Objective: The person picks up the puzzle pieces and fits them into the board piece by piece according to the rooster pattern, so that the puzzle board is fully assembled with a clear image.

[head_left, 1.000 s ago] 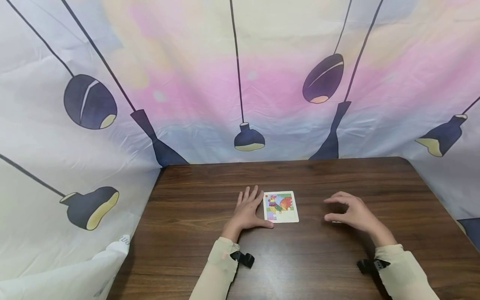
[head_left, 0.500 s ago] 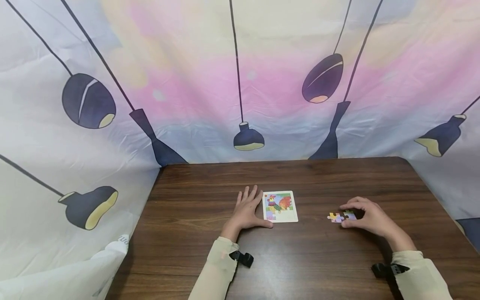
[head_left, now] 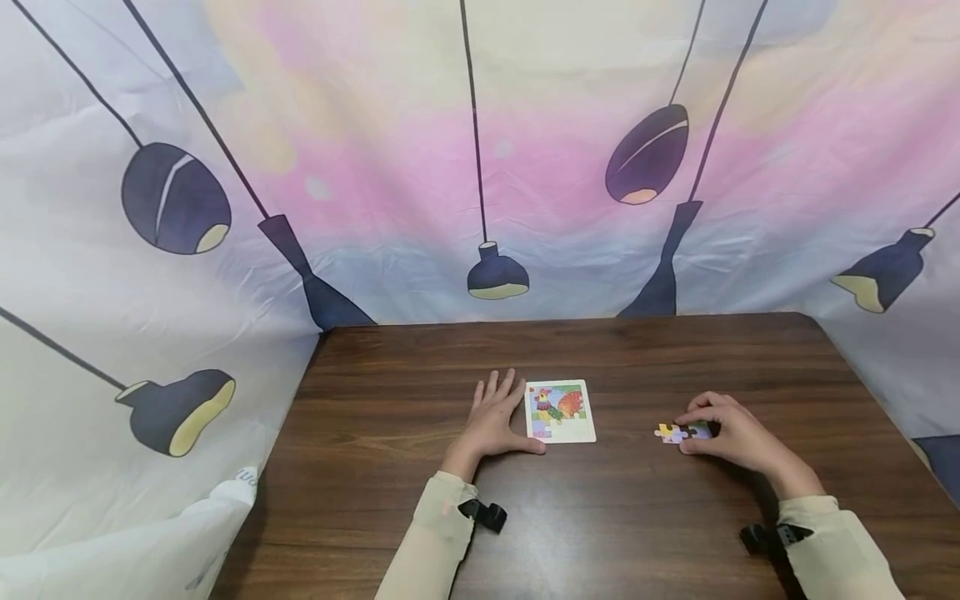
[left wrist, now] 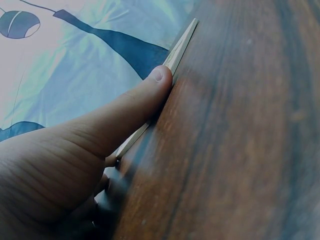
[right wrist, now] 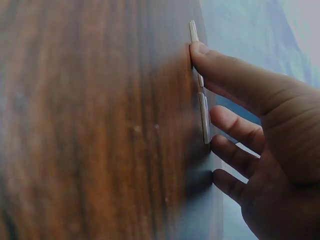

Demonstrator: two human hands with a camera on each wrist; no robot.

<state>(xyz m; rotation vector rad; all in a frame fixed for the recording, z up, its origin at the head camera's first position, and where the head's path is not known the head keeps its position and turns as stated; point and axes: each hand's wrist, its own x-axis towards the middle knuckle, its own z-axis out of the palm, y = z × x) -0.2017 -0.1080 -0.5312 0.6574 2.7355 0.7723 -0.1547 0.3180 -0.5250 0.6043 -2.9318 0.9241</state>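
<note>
A square jigsaw puzzle board with a rooster picture and a pale border lies flat on the table. My left hand rests with spread fingers along its left side, the thumb touching the near edge; the left wrist view shows the board's thin edge beside that thumb. To the right, a yellow and purple puzzle piece and a darker puzzle piece lie close together. My right hand pinches at these pieces between thumb and fingers, partly covering the darker one. In the right wrist view, piece edges show beside the fingertips.
The brown wooden table extends around both hands. A pastel cloth printed with hanging lamps closes off its back and sides. Each wrist carries a black strap-on camera, such as the left wrist camera.
My right hand moved right and toward me, uncovering the loose puzzle pieces, then its fingers closed in around them. The darker piece shifted slightly. My left hand and the board stay put.
</note>
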